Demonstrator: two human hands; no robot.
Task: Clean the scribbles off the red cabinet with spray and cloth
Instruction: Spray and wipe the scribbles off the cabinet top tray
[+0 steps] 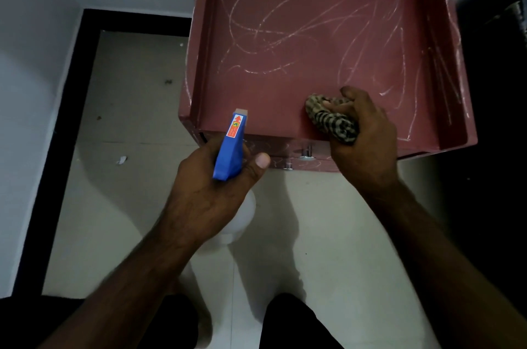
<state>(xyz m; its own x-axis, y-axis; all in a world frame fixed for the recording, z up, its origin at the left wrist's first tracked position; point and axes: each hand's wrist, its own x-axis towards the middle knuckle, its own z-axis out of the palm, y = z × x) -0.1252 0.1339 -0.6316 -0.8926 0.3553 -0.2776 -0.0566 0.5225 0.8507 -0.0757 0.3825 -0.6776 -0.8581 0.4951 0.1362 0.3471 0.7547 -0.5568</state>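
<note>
Spraying step: my left hand grips the spray bottle at the red cabinet's near edge, my right hand clutches the cloth on its scribbled top, and the next move, I judge, needs the trigger pulled toward the scribbles.

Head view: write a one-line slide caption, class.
Left hand aims a blue spray bottle at the scribbled red cabinet while right hand grips a checked cloth.

The cabinet is dull red, looped with whitish scribbles beyond the right fingers. The spray bottle in the left fingers has a blue head, red label and white body; the cloth in the right fingers is checked tan and black.
</note>
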